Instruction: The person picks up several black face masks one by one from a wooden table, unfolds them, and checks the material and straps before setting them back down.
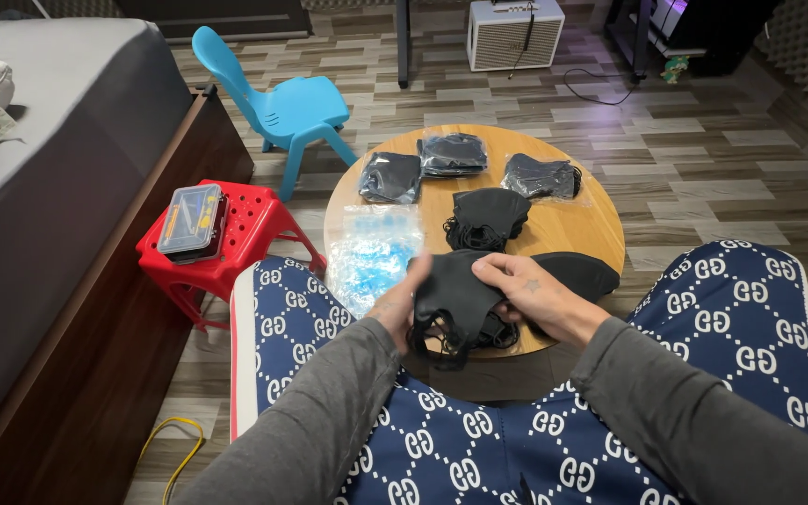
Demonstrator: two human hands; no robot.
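Both hands are meeting over the near edge of the round wooden table, w/ a black face mask held between them. Left hand is gripping the mask's left side from below/behind, fingers closed into the fabric; right hand is pinching the mask's upper right edge, thumb and forefinger closed on it. So each grip is shut on the same mask, neither is open.

Key relation: the mask is lying directly btwn the two grips, its long axis running roughly left-right, tilted a bit down toward the left hand. It's hanging above the person's lap and the table's front rim, not resting on the table. Ear loops are dangling below it, approx. under the left hand; can't tell exactly how they're tangled. Neither hand is clearly nearer, both are touching it, left carrying more of the bulk.

Around it: a loose pile of black masks is sitting mid-table, just beyond the hands. Another dark mask stack is lying right of the right hand, partly hidden by it. Three bagged mask packs are lining the table's far side. A clear plastic bag w/ blue contents is lying left of the held mask, near the left hand.
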